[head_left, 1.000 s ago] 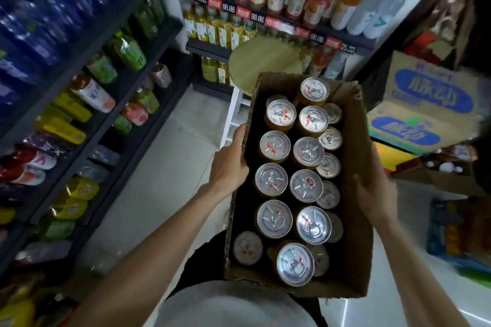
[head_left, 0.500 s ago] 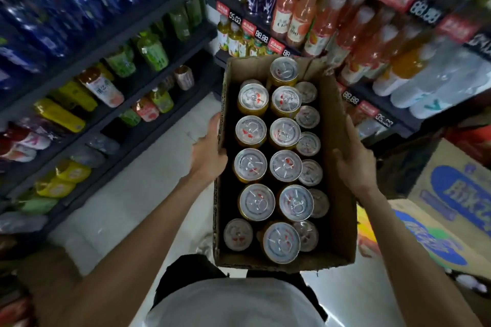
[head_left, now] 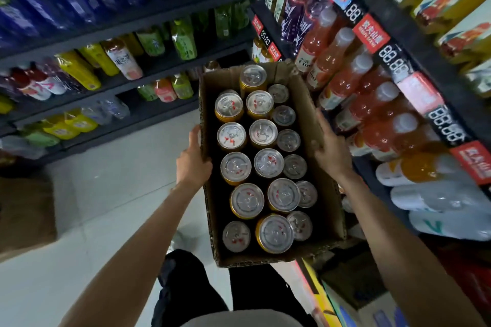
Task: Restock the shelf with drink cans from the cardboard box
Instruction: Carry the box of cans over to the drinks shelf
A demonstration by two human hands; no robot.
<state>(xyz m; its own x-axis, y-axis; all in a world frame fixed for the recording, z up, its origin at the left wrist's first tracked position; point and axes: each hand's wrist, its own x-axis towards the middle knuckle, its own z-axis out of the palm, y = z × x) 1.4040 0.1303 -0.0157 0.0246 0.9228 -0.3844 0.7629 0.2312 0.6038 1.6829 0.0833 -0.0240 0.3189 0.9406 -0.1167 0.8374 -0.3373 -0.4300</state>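
Note:
I hold an open cardboard box in front of my waist, above the floor. Inside stand several drink cans with silver tops and yellow sides, in three rows. My left hand grips the box's left wall, thumb over the rim. On the right wall my right hand presses with fingers spread along the cardboard. Dark shelves with bottled drinks and red price tags rise close on the right.
Another dark shelf unit with blue, green and yellow bottles runs along the left. A pale tiled floor lies between. A brown carton sits at the left edge; colourful cartons stand low right.
The view has swung right and closer to the right-hand shelves. The box stays in both hands and the large printed carton has dropped out of sight.

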